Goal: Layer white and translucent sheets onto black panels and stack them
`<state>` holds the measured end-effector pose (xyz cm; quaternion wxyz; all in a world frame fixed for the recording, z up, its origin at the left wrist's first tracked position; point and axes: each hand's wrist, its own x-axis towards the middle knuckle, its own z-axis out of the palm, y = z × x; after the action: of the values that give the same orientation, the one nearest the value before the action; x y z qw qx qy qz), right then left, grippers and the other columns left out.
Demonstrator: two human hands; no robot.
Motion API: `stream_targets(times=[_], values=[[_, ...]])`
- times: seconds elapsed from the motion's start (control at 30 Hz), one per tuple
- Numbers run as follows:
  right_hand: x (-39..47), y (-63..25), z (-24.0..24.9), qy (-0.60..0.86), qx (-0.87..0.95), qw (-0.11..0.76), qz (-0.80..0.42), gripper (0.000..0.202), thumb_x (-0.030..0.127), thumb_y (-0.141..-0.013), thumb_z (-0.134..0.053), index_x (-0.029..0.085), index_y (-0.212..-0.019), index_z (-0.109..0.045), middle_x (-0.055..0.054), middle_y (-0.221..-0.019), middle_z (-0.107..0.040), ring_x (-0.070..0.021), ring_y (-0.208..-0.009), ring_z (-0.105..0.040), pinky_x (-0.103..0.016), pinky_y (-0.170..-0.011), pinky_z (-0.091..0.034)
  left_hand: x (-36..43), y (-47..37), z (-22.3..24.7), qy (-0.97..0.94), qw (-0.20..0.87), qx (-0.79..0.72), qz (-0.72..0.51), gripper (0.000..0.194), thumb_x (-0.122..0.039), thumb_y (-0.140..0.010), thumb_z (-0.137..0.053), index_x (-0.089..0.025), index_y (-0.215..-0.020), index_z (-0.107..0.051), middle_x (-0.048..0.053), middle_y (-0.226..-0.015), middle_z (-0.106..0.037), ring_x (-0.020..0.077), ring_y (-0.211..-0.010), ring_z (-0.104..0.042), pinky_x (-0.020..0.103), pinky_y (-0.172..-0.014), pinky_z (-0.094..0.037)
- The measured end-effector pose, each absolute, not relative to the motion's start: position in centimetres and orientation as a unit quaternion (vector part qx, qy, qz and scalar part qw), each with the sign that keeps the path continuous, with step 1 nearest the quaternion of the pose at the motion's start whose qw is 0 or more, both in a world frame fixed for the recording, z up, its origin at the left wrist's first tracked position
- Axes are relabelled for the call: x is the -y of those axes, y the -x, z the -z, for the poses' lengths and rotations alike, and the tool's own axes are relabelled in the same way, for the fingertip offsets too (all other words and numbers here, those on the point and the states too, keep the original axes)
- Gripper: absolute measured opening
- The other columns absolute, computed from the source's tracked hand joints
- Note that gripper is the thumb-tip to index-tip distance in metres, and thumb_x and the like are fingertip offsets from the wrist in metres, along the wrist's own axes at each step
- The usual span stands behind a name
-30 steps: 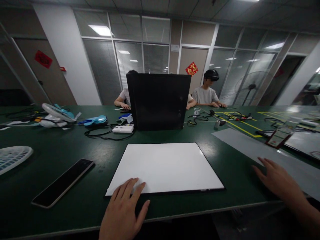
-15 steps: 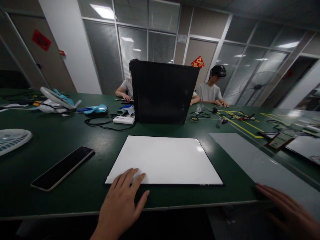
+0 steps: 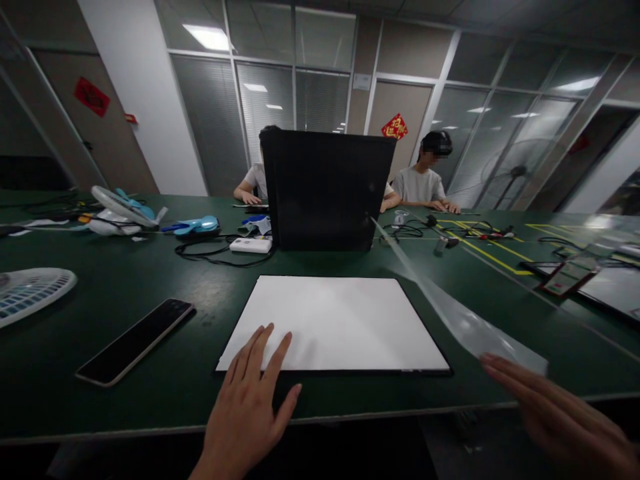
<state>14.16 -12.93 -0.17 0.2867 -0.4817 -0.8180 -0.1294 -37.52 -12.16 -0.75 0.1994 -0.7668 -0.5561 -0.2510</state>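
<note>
The left hand (image 3: 250, 413) lies flat on the green worktop (image 3: 125, 280), its fingers (image 3: 273, 357) spread over the near left corner of the white panel (image 3: 333, 323). At near right, the right hand (image 3: 555, 417), fingers extended together, lifts the near end of a clear film sheet (image 3: 450, 313), which slants up off the worktop just right of the panel.

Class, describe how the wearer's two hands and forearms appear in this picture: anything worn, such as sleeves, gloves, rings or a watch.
Both hands are bare. The left hand shows no glove, ring or watch, and the short stretch of wrist in view has no sleeve. The right hand is blurred; no glove or ring can be made out, and its wrist leaves the picture with no sleeve in sight.
</note>
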Motion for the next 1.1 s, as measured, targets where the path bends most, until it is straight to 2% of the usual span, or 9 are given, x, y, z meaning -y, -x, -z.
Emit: stream_targets(times=[0.17, 0.3, 0.4, 0.47, 0.6, 0.73, 0.87, 1.0, 1.1], values=[[10.0, -5.8, 0.8, 0.363, 0.880, 0.269, 0.144, 0.071, 0.008, -0.096, -0.049, 0.034, -0.161, -0.042, -0.001, -0.155, -0.056, -0.0190, -0.137, -0.059, -0.033, -0.114, -0.053, 12.4, 37.1, 0.9, 0.750, 0.220, 0.560, 0.274, 0.087, -0.037, -0.097, -0.061, -0.023, -0.171, -0.016, 0.019, -0.177, -0.015, 0.0432, -0.159, -0.027, 0.061, -0.123, -0.034], [8.0, -3.5, 3.1, 0.348, 0.896, 0.251, 0.114, 0.064, 0.006, -0.095, -0.049, 0.037, -0.152, -0.055, 0.002, -0.149, -0.062, -0.0188, -0.138, -0.058, -0.038, -0.114, -0.054, 12.5, 37.1, 0.9, 0.750, 0.221, 0.564, 0.267, 0.086, -0.036, -0.096, -0.063, -0.027, -0.170, -0.021, 0.017, -0.179, -0.010, 0.0439, -0.161, -0.023, 0.064, -0.124, -0.029], [7.5, -3.9, 3.8, 0.353, 0.898, 0.241, 0.106, 0.052, 0.012, -0.099, -0.052, 0.038, -0.143, -0.063, 0.002, -0.147, -0.064, -0.0235, -0.142, -0.054, -0.053, -0.117, -0.051, 12.4, 37.3, 0.8, 0.767, 0.221, 0.552, 0.242, 0.069, -0.037, -0.095, -0.064, -0.029, -0.160, -0.044, 0.016, -0.177, -0.020, 0.0438, -0.160, -0.026, 0.064, -0.123, -0.029], [7.4, -4.2, 3.7, 0.358, 0.898, 0.235, 0.098, 0.048, 0.013, -0.101, -0.050, 0.039, -0.137, -0.066, 0.003, -0.145, -0.065, -0.0255, -0.146, -0.051, -0.061, -0.117, -0.049, 12.2, 37.5, 0.8, 0.779, 0.215, 0.543, 0.227, 0.054, -0.039, -0.095, -0.065, -0.030, -0.148, -0.059, 0.014, -0.171, -0.035, 0.0422, -0.158, -0.031, 0.064, -0.123, -0.030], [7.1, -4.0, 2.7, 0.368, 0.900, 0.226, 0.068, 0.047, 0.012, -0.102, -0.046, 0.041, -0.132, -0.068, 0.005, -0.148, -0.062, -0.0262, -0.150, -0.045, -0.070, -0.119, -0.043, 11.8, 37.8, 1.1, 0.787, 0.197, 0.542, 0.220, 0.046, -0.043, -0.095, -0.064, -0.028, -0.138, -0.066, 0.013, -0.153, -0.058, 0.0371, -0.146, -0.049, 0.061, -0.120, -0.037], [6.3, -3.3, 2.0, 0.383, 0.889, 0.246, 0.052, 0.046, 0.013, -0.102, -0.045, 0.042, -0.126, -0.071, 0.003, -0.156, -0.055, -0.0271, -0.153, -0.040, -0.072, -0.119, -0.040, 11.7, 37.7, 1.2, 0.774, 0.183, 0.558, 0.238, 0.042, -0.041, -0.096, -0.063, -0.026, -0.135, -0.067, 0.012, -0.140, -0.067, 0.0343, -0.130, -0.061, 0.057, -0.108, -0.049], [5.8, -2.7, 1.6, 0.411, 0.872, 0.263, 0.039, 0.038, 0.018, -0.103, -0.049, 0.039, -0.124, -0.073, -0.001, -0.155, -0.057, -0.0283, -0.151, -0.044, -0.071, -0.121, -0.037, 11.9, 37.6, 1.0, 0.763, 0.178, 0.571, 0.245, 0.038, -0.038, -0.096, -0.062, -0.027, -0.132, -0.069, 0.012, -0.135, -0.068, 0.0342, -0.124, -0.063, 0.055, -0.100, -0.054], [6.0, -2.5, 1.7, 0.421, 0.868, 0.262, 0.035, 0.034, 0.024, -0.103, -0.054, 0.036, -0.129, -0.072, -0.004, -0.144, -0.066, -0.0262, -0.139, -0.058, -0.063, -0.119, -0.045, 12.0, 37.6, 1.0, 0.763, 0.177, 0.570, 0.247, 0.038, -0.038, -0.096, -0.062, -0.028, -0.132, -0.068, 0.012, -0.135, -0.067, 0.0337, -0.123, -0.063, 0.055, -0.100, -0.054], [6.5, -2.4, 1.8, 0.423, 0.867, 0.260, 0.035, 0.037, 0.026, -0.103, -0.055, 0.036, -0.136, -0.067, -0.004, -0.142, -0.067, -0.0255, -0.134, -0.062, -0.061, -0.116, -0.050, 12.0, 37.6, 1.0, 0.764, 0.171, 0.571, 0.248, 0.038, -0.038, -0.097, -0.061, -0.028, -0.133, -0.068, 0.012, -0.136, -0.067, 0.0336, -0.124, -0.062, 0.055, -0.100, -0.053]])
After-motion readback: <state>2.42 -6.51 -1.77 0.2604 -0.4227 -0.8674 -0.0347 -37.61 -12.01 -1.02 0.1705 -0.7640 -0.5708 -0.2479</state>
